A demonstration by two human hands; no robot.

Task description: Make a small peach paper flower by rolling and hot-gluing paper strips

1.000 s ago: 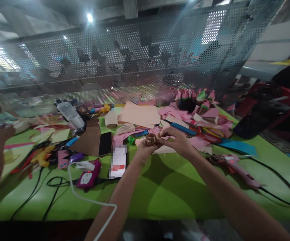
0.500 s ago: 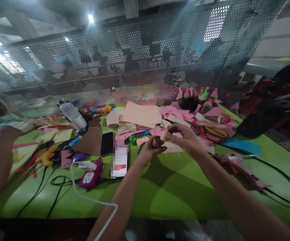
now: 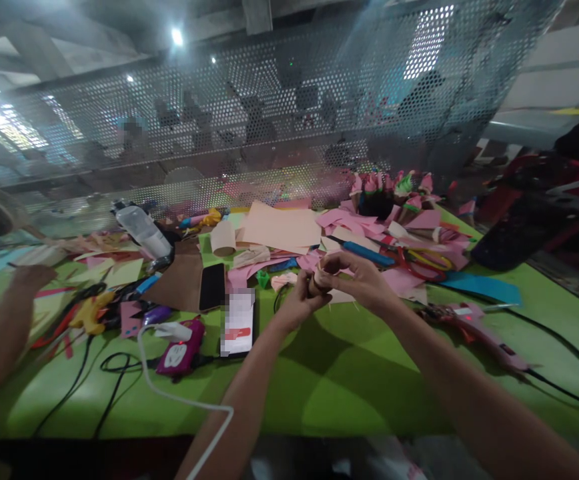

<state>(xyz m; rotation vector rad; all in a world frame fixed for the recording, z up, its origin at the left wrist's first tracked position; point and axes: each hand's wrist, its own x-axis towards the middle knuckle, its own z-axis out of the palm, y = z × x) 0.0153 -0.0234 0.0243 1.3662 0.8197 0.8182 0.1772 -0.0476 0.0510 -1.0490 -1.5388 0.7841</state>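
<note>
Above the green table (image 3: 349, 393), my two hands meet at a small piece of craft work. My left hand (image 3: 298, 303) is closed around a small brown rolled piece (image 3: 312, 288), mostly covered by the fingers. Touching the brown piece is a cream paper roll (image 3: 322, 277), pinched in my right hand (image 3: 362, 280). Whether the roll sits inside the brown piece or against its rim, I cannot tell. Pale paper sheets (image 3: 282, 227) and pink paper pieces (image 3: 354, 225) lie beyond my hands. A blue-handled tool (image 3: 368, 253) and scissors (image 3: 422, 263) are to their right.
A pink glue gun (image 3: 489, 337) with a black cord lies at right. At left are a phone (image 3: 239, 327), a purple power bank (image 3: 182, 350) with a white cable, and a clear bottle (image 3: 144, 232). Another person's arm (image 3: 7, 320) reaches in. Small cone-shaped crafts (image 3: 404, 185) stand at the back.
My right hand has moved slightly left and down, bringing the cream roll against the brown piece. The blue-handled tool shows more fully. At left, the other person's hand has shifted.
</note>
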